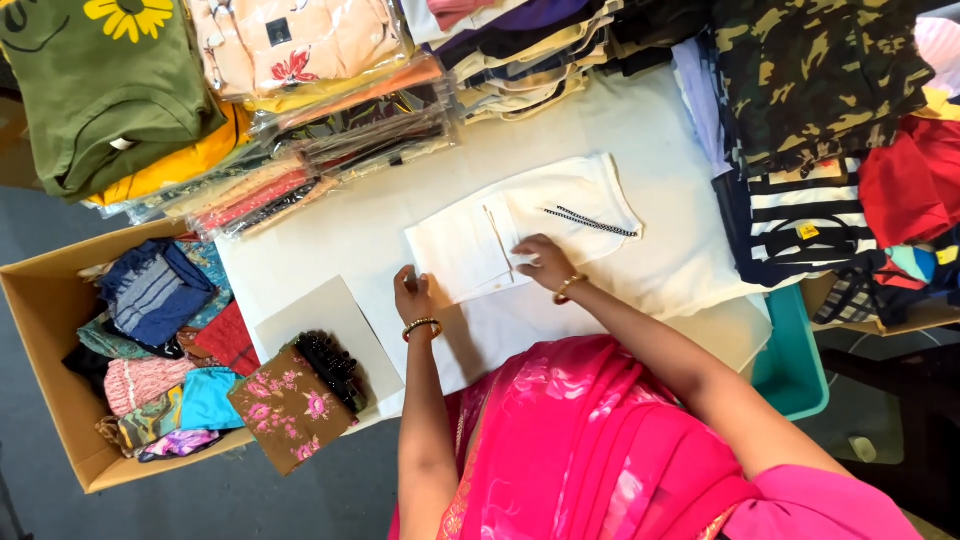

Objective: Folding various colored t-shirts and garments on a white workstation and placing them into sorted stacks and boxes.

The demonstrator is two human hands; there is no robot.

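A folded white garment [470,245] with a black-and-white drawstring [590,221] lies on the white-covered table [650,130]. My left hand [411,293] pinches the garment's near left corner. My right hand [543,262] rests flat on its near edge, fingers pressing the cloth down. Both wrists wear gold bangles.
A grey cardboard sheet [325,320] lies left of my hands, with a brown floral pouch [288,405] and a black hair clip [330,365] on it. A cardboard box [60,400] of folded clothes stands at the left. Stacks of packed garments [330,90] and camouflage clothing [810,70] line the far side.
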